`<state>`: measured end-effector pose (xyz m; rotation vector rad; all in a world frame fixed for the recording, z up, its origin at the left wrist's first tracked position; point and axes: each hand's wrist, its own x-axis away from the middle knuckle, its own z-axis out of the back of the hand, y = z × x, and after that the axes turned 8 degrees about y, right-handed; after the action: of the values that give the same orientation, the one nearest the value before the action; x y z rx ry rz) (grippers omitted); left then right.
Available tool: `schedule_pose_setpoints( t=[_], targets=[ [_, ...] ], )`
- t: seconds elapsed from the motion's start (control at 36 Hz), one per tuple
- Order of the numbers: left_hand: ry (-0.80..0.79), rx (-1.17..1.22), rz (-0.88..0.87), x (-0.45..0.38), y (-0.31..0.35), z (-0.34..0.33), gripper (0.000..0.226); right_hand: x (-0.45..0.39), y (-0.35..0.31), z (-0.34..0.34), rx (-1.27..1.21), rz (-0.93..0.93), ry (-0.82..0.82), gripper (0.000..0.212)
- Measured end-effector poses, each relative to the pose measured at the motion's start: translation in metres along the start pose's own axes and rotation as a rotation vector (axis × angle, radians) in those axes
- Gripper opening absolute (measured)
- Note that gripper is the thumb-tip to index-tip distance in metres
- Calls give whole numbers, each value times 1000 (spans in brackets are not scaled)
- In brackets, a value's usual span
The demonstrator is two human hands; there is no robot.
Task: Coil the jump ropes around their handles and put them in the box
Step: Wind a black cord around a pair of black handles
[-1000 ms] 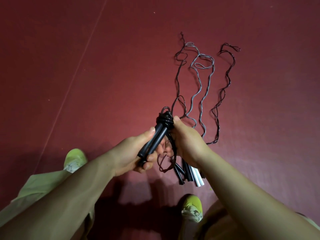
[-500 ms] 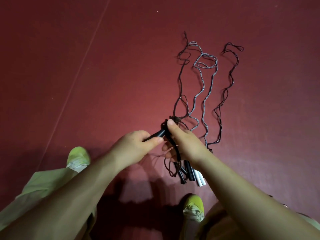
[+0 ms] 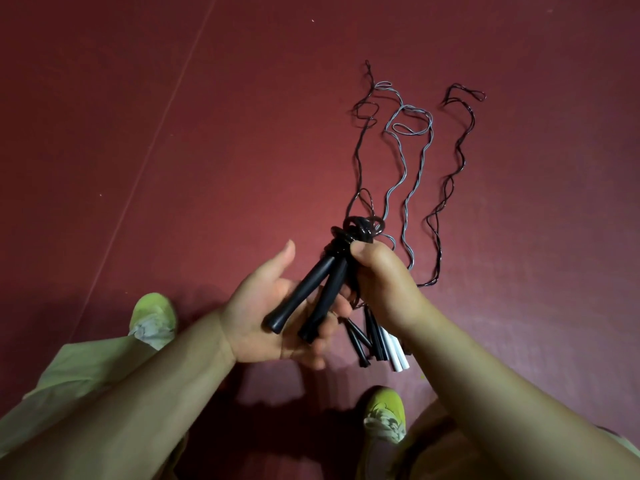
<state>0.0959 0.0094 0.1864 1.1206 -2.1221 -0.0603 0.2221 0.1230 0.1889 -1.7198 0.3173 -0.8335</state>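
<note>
We see three thin wavy ropes (image 3: 408,188) trailing toward 12 o'clock across the smooth maroon floor (image 3: 173,133). Our right hand (image 3: 384,285) clamps the coiled black handles (image 3: 322,292); our left hand (image 3: 273,317) lies spread beneath them. Spare handles (image 3: 377,341), possibly plastic, hang at 5 o'clock.

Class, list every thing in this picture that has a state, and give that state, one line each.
Pair of black plastic handles: rope coiled round their tops, held up.
Left hand: open, cradling the handles.
Right hand: gripping the coil.
Grey rope: uncoiled on the floor.
Thin dark rope: uncoiled on the floor.
</note>
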Motion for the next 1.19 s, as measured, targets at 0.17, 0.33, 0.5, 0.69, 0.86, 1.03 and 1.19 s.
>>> schedule_pose_setpoints(
  t=[0.17,0.33,0.5,0.69,0.86,1.03,1.19],
  targets=[
    [131,-4,-58,-2,5,-3,75,0,-4,2,136,-8,-7,43],
    [401,-289,-120,-8,3,4,66,-1,-5,4,308,-49,42,27],
    [662,-538,-276,-12,-1,2,60,-2,0,3,390,-123,108,36],
    [783,-696,-384,-15,-1,3,56,-1,0,3,506,-178,182,39],
    [890,-890,-441,-16,1,20,67,2,1,-2,558,-222,165,53],
    [1020,-1118,-479,-12,6,24,44,5,-2,-7,425,-290,110,57],
    [999,-1158,-521,-9,6,22,25,4,0,-7,363,-328,131,65]
  ],
)
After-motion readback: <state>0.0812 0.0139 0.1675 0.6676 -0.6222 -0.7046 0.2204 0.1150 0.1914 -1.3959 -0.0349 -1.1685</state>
